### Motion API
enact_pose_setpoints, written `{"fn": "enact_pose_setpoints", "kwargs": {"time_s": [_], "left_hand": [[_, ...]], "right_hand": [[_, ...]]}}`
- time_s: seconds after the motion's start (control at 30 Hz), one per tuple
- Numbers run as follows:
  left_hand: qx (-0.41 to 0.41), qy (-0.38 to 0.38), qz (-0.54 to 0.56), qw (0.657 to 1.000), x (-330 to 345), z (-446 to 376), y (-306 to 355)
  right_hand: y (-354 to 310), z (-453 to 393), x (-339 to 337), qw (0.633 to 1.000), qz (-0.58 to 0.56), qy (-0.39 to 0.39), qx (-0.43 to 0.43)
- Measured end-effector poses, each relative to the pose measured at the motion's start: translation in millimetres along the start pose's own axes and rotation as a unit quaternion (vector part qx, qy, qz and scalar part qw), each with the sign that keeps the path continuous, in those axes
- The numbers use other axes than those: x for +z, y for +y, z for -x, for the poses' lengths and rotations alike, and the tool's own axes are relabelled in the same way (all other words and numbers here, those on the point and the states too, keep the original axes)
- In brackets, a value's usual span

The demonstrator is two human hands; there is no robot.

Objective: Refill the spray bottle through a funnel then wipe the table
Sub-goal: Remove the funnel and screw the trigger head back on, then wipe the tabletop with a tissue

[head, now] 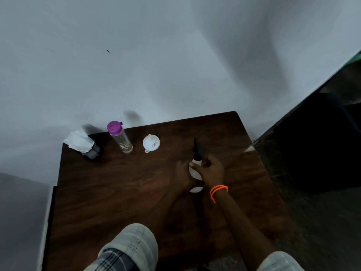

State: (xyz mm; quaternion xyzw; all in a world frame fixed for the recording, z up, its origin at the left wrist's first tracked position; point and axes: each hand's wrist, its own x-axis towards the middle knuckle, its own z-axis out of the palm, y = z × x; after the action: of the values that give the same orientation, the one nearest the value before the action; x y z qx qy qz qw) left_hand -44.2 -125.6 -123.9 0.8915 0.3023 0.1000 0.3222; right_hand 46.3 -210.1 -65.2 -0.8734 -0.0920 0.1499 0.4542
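Observation:
A white spray bottle [195, 174] with a black spray head stands on the dark wooden table [117, 192], right of centre. My left hand [182, 176] wraps its body from the left. My right hand [211, 171], with orange bands at the wrist, grips the bottle's neck just under the black head. A white funnel [151, 143] lies mouth-down on the table behind and to the left. A clear water bottle [120, 138] with a purple cap stands left of the funnel.
A black mesh holder with white tissues [84, 143] sits at the table's far left corner. A pale wall runs behind the table. The table's right edge drops to a dark floor [312, 173].

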Motion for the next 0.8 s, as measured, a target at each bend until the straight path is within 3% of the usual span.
{"fn": "enact_pose_setpoints", "kwargs": {"time_s": [0.03, 0.1, 0.2, 0.27, 0.33, 0.47, 0.8], "left_hand": [[-0.017, -0.054, 0.049, 0.997, -3, -5, -2], [0.019, -0.033, 0.095, 0.995, -7, -43, -11], [-0.014, -0.056, 0.082, 0.995, -33, -63, -2], [0.006, -0.017, 0.099, 0.995, -49, -75, -1], [-0.035, -0.06, 0.113, 0.991, -64, -91, -7], [-0.092, -0.133, 0.092, 0.983, -66, -120, -17], [-0.097, -0.14, 0.104, 0.98, -54, -159, -26]], "right_hand": [[-7, -6, 4, 1.0, 0.0, -0.013, -0.019], [-22, -19, 13, 0.998, -0.001, -0.028, -0.061], [-35, -40, 22, 0.994, -0.001, -0.043, -0.099], [-45, -55, 25, 0.99, 0.02, -0.063, -0.128], [-54, -70, 26, 0.986, 0.037, -0.075, -0.146], [-66, -101, 32, 0.988, 0.034, -0.077, -0.133], [-73, -157, 49, 0.994, -0.023, -0.092, -0.054]]}}
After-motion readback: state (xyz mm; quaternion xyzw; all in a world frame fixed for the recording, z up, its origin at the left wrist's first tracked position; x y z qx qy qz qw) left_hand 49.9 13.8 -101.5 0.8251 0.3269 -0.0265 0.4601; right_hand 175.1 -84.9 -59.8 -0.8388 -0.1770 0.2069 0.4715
